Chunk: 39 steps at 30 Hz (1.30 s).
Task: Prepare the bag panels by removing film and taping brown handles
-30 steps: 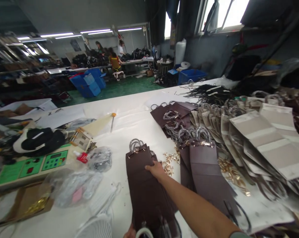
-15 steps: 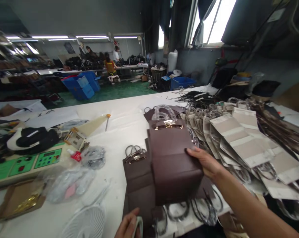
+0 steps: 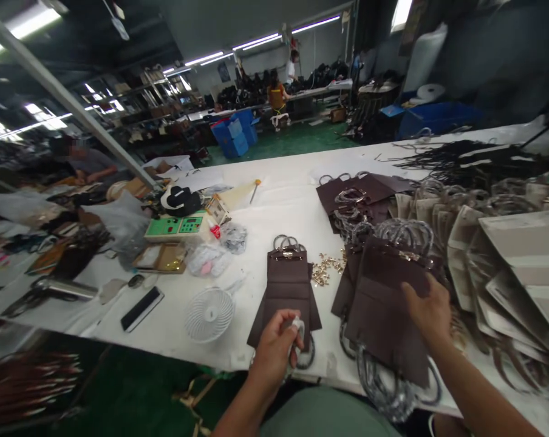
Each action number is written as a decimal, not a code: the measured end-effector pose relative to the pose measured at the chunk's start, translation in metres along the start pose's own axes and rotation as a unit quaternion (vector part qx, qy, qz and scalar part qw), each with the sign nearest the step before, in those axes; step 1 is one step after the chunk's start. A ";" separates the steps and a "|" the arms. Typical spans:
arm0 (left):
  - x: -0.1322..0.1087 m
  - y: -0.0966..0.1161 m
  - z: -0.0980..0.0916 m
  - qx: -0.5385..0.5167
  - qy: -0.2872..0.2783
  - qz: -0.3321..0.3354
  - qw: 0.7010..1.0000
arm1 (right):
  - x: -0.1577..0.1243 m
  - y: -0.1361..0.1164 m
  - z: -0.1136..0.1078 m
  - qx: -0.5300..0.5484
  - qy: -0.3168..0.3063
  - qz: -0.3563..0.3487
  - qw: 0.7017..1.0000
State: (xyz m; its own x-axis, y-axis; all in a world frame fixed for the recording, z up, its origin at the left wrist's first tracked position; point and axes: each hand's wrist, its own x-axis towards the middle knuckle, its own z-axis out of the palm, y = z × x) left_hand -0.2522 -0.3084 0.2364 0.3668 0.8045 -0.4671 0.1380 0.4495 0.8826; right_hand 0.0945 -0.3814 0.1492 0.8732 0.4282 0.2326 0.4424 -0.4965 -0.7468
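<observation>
Low over the near end of a dark brown flat bag panel (image 3: 287, 273) is my left hand (image 3: 274, 343), its fingers closed round a small pale object (image 3: 299, 328) whose kind I cannot make out. That panel lies on another one, with gold hardware and looped handles at its far end. To the right, my right hand (image 3: 432, 309) is at the right side of a brown bag (image 3: 384, 297) on top of a pile, thumb and fingers apart. Plastic-wrapped handles (image 3: 404, 233) show at the pile's far end. Small gold fittings (image 3: 325, 268) lie scattered between the two groups.
On the left are a white fan (image 3: 209, 314), a phone (image 3: 142, 308) and a green-panelled machine (image 3: 177, 226). Beige bags (image 3: 506, 267) crowd the right side. More brown bags (image 3: 361, 191) lie further back. People work in the background.
The brown bag has gone down onto the pile at the right, and my right hand has loosened from it. My left hand still holds the pale object. The view has swung left.
</observation>
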 end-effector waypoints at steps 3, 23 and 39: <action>-0.001 0.001 0.017 -0.011 0.011 0.015 1.000 | -0.050 -0.066 0.000 0.201 -0.323 0.042 0.924; 0.040 0.002 0.035 -0.073 0.040 0.012 0.996 | -0.099 -0.145 0.036 0.298 -0.471 0.046 0.829; 0.137 0.017 -0.037 0.113 -0.018 0.104 0.988 | -0.037 -0.169 0.141 0.124 -0.582 0.071 0.801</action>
State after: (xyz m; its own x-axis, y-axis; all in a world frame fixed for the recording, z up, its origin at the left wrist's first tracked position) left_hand -0.2333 -0.1762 0.1853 0.4415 0.8540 -0.2753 0.2565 0.1739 0.9508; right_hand -0.0418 -0.2069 0.1786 0.0658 0.8655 -0.4966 0.1752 -0.5000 -0.8481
